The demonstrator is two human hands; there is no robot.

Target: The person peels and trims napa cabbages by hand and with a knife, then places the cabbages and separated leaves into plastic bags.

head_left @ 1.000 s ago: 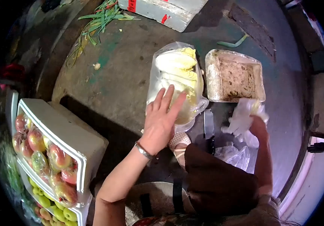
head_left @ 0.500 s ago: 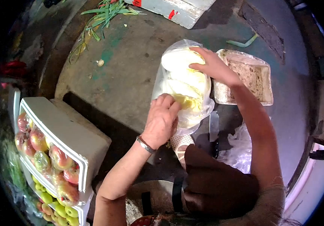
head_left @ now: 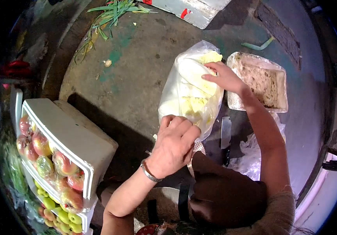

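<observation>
A clear plastic bag [head_left: 167, 96] lies on the floor in front of me with pale, yellow-green napa cabbages [head_left: 194, 74] in it. My left hand [head_left: 174, 145] is closed in a fist on the near edge of the bag; its fingertips are partly hidden. On the right side, my right hand [head_left: 227, 79] curls over a cabbage, thumb and fingers pressing on it. A knife [head_left: 225, 132] lies on the floor just right of the bag.
A dirty white foam box [head_left: 231, 98] stands right of the bag. Crumpled clear plastic [head_left: 250, 150] lies nearer me. At left, a white foam box [head_left: 70, 131] holds wrapped apples [head_left: 63, 163], with green fruit [head_left: 63, 216] below. Green leaves [head_left: 115, 13] lie at the far left.
My left hand has moved down and toward me, drawing the bag's near edge with it. My right hand has shifted slightly down and right over the cabbage.
</observation>
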